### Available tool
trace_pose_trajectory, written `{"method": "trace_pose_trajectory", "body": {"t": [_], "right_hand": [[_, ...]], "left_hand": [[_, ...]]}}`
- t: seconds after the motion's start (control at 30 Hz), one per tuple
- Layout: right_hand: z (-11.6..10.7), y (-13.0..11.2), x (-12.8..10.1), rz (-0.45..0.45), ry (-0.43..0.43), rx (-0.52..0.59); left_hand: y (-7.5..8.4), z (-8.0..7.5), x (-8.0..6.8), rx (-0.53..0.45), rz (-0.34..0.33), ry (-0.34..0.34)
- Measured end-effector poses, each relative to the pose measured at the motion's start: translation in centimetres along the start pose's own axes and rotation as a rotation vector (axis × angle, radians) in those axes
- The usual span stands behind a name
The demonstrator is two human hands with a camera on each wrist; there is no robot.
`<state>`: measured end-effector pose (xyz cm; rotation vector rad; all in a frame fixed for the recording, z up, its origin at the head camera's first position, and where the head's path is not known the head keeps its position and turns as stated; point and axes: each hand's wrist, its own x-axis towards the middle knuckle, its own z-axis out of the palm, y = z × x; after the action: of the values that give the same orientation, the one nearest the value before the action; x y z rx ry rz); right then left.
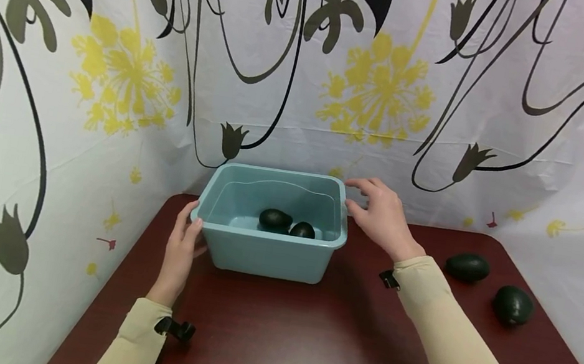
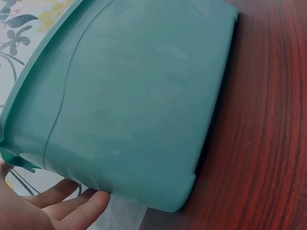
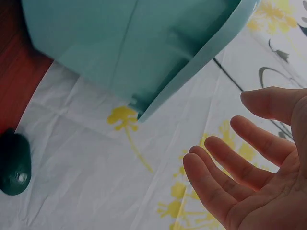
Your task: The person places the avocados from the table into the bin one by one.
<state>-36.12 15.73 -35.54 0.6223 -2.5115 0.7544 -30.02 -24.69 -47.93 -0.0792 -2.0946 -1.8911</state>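
Head view: two dark green avocados [image 1: 286, 223] already inside teal plastic tub [image 1: 264, 253] mid-table, two more [image 1: 488, 285] outside, left hand [image 1: 181, 250] touching rim, right hand [image 1: 383, 216] beside it, fingers relaxed apart.

A dark red-brown table [image 1: 301, 347] stands against white curtains [image 1: 506, 113] printed with flowers.

Left hand [image 1: 181, 251]: forearm extended forward, fingers straight and together, thumb raised, palm facing inward to the right. Right hand [image 1: 381, 214]: raised, fingers [image 3: 225, 167] relaxed and slightly spread, palm turned leftward, holding nothing.
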Motion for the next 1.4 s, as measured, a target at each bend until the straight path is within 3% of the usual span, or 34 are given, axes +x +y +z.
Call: {"method": "trace_pose_trajectory", "body": {"t": [0.2,0.57,1.03,1.4], "right_hand": [[-0.3,1.6,0.4,0.001,-0.016,0.019],[-0.2,4.3,1.0,0.037,-0.083,-0.008],[1.4,8.7,1.9,0.059,-0.206,-0.105],[2.6,12.1,2.7,0.1,-0.306,-0.115]], "left_hand": [[0.6,0.2,-0.2,-0.003,-0.011,-0.009],[3.5,0.6,-1.3,-0.009,-0.013,-0.03],[3.5,0.6,-1.3,-0.021,-0.033,-0.019],[3.3,0.4,-1.2,-0.022,-0.025,-0.018]]}}
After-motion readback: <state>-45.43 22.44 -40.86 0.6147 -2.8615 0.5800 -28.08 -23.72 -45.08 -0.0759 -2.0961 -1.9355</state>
